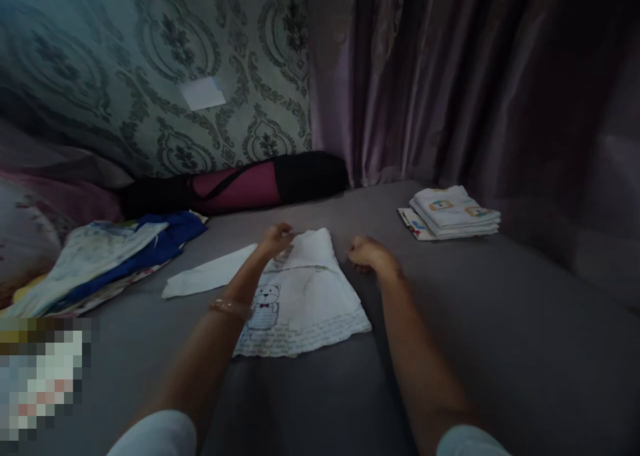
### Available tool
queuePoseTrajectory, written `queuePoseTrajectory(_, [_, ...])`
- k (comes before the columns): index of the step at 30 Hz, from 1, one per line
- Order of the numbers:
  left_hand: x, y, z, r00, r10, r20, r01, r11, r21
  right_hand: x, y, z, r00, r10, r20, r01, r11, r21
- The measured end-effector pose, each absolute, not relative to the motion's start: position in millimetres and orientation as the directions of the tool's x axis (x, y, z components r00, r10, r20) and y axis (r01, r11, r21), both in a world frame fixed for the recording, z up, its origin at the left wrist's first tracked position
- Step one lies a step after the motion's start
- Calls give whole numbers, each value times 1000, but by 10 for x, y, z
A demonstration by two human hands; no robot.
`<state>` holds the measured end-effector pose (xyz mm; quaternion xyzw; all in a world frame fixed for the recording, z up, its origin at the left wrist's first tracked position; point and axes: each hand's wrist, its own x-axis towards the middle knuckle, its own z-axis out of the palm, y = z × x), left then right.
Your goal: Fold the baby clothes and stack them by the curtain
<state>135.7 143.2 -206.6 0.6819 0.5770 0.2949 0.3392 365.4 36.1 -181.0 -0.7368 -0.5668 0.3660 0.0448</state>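
Observation:
A small white garment (315, 296) with a bear print and a printed hem lies on the grey bed sheet. One long sleeve (210, 275) stretches out to the left; no sleeve shows spread on the right. My left hand (276, 240) is over the garment's upper left part, its fingers curled; whether they pinch cloth is too dim to tell. Just right of the garment, my right hand (366, 253) is closed with fingers bent down, apart from the white cloth, and what it may hold is hidden.
Folded white cloths (453, 213) are stacked at the right. Loose blue and pale clothes (115, 253) lie at the left. A black and maroon bag (250, 184) runs along the patterned wall. Purple curtains (400, 76) hang behind, and a pixelated patch covers the lower left.

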Motion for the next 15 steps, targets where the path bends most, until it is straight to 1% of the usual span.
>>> queuePoseTrajectory(2, [1643,1457,-2057,280,960,18,616,-194,763,3644,352,-1844,42,837,-546,779,-370,-506])
queuePoseTrajectory(5, [2042,1505,-2066,347,937,-24,632,-215,745,3629,306,-1826,-48,789,-613,767,-364,-528])
queuePoseTrajectory(7, [2222,1543,-2066,334,941,-56,672,-196,714,3625,268,-1781,-117,754,-646,761,-350,-546])
queuePoseTrajectory(11, [2378,1595,-2034,230,959,-167,791,-84,606,3625,232,-1722,-215,675,-705,765,-333,-551])
queuePoseTrajectory(12, [2391,1597,-2028,218,958,-187,800,-66,596,3627,234,-1726,-219,657,-721,775,-331,-538])
queuePoseTrajectory(15, [2411,1581,-2040,238,948,-211,783,-59,619,3637,255,-1768,-223,630,-744,804,-313,-506])
